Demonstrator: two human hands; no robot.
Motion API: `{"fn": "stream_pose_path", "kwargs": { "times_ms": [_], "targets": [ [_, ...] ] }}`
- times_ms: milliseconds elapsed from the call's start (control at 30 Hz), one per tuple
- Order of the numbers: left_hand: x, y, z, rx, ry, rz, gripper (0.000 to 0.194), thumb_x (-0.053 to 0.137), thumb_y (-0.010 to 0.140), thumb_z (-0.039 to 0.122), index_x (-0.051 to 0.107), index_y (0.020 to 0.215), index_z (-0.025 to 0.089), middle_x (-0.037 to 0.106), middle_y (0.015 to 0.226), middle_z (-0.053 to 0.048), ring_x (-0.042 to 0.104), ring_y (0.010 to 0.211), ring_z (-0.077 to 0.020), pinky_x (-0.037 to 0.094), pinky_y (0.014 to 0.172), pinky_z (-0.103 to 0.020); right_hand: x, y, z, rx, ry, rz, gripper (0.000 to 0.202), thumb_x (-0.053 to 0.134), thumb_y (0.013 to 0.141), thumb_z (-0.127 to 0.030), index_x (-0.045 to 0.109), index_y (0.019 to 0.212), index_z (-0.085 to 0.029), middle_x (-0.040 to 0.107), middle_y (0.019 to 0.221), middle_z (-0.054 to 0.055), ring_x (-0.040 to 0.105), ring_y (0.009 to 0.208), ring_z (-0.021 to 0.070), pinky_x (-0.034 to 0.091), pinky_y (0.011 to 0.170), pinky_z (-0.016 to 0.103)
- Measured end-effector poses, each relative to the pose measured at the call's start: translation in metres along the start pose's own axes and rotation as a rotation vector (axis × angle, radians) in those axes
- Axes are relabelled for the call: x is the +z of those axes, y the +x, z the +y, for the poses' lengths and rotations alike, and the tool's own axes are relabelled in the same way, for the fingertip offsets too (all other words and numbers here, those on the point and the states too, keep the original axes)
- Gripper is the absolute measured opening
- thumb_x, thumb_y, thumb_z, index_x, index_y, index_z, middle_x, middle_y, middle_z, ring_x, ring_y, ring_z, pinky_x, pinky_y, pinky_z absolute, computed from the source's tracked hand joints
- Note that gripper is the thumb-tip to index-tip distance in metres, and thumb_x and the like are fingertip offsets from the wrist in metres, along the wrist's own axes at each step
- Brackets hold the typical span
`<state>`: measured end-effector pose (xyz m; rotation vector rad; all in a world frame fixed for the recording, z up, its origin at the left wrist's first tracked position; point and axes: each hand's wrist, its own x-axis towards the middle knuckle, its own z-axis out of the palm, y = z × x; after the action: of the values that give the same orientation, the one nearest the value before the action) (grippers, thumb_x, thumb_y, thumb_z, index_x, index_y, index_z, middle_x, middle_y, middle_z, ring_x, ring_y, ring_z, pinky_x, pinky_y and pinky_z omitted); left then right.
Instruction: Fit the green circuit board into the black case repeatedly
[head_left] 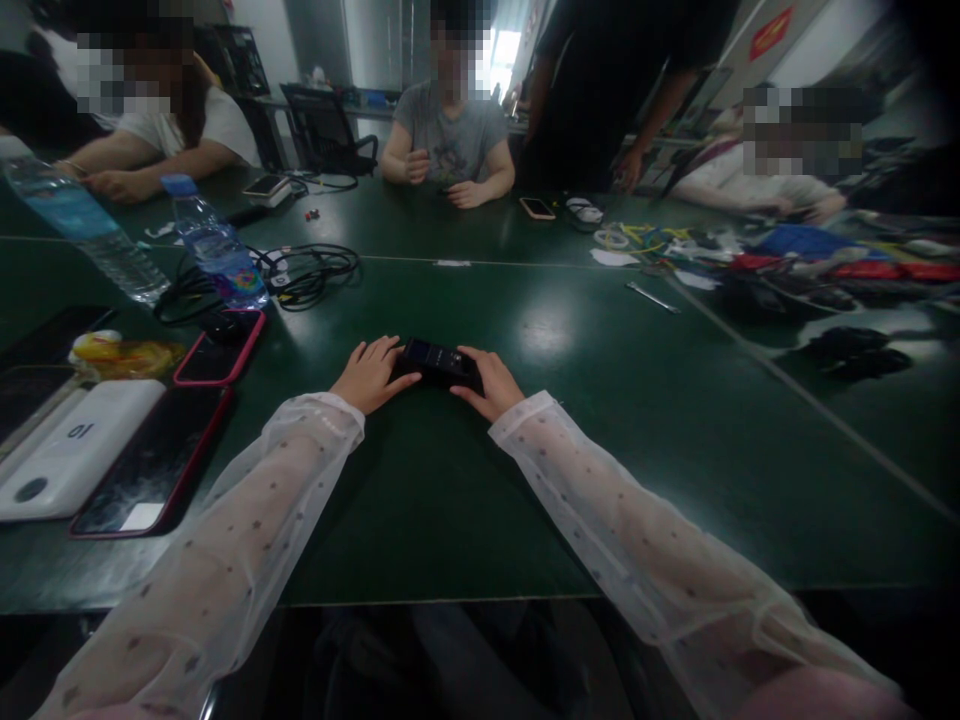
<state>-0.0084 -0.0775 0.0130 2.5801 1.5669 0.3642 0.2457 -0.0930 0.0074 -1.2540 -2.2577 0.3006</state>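
Observation:
A small black device point(439, 362) with a dark screen and a few light marks lies on the green table point(450, 500), near its middle. My left hand point(371, 374) touches the device's left end, its thumb along the near edge and its fingers spread on the table side. At the right end, my right hand point(491, 383) grips the device between thumb and fingers. Both forearms are in sheer white dotted sleeves.
To the left are phones point(154, 460), a white power bank point(79, 445), bottles point(217, 245) and black cables point(322, 275). A wrench point(652, 297) and a pile of coloured wires point(660, 240) lie to the right. Several people are across the table.

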Motion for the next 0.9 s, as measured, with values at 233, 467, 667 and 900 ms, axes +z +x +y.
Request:
{"fn": "stream_pose_path", "kwargs": {
  "times_ms": [233, 467, 667, 900],
  "targets": [
    [0.0005, -0.0005, 0.0001, 0.008, 0.01, 0.011, 0.071, 0.026, 0.092, 0.065, 0.04, 0.138, 0.014, 0.037, 0.147, -0.014, 0.028, 0.138, -0.0295, 0.02, 0.112, -0.05, 0.0012, 0.0001, 0.0007, -0.002, 0.008, 0.022, 0.063, 0.065, 0.08, -0.03, 0.038, 0.135, -0.02, 0.055, 0.125, 0.014, 0.054, 0.112, 0.0312, 0.048, 0.093, 0.052],
    [0.0022, -0.0008, -0.0012, 0.01, 0.013, 0.024, 0.07, 0.026, 0.092, 0.065, 0.04, 0.138, 0.015, 0.038, 0.147, -0.013, 0.029, 0.138, -0.0288, 0.021, 0.112, -0.049, 0.0019, 0.0007, 0.0005, -0.005, 0.036, 0.041, 0.061, 0.065, 0.079, -0.029, 0.039, 0.134, -0.023, 0.055, 0.124, 0.013, 0.054, 0.113, 0.0311, 0.047, 0.093, 0.054],
    [0.0015, -0.0006, -0.0013, 0.01, 0.01, 0.011, 0.071, 0.026, 0.092, 0.065, 0.04, 0.138, 0.014, 0.037, 0.147, -0.014, 0.028, 0.138, -0.0293, 0.02, 0.113, -0.05, 0.0027, 0.0004, 0.001, 0.001, 0.067, 0.052, 0.058, 0.065, 0.079, -0.029, 0.041, 0.131, -0.022, 0.056, 0.121, 0.012, 0.055, 0.111, 0.0296, 0.047, 0.093, 0.052],
    [0.0027, 0.0, -0.0018, 0.014, 0.005, 0.019, 0.067, 0.03, 0.092, 0.064, 0.042, 0.136, 0.016, 0.036, 0.147, -0.014, 0.028, 0.138, -0.0298, 0.019, 0.113, -0.051, 0.0028, -0.0003, 0.0007, 0.041, 0.115, 0.121, 0.056, 0.063, 0.079, -0.031, 0.041, 0.129, -0.023, 0.055, 0.12, 0.012, 0.054, 0.111, 0.0297, 0.048, 0.092, 0.051]
  ]
}}
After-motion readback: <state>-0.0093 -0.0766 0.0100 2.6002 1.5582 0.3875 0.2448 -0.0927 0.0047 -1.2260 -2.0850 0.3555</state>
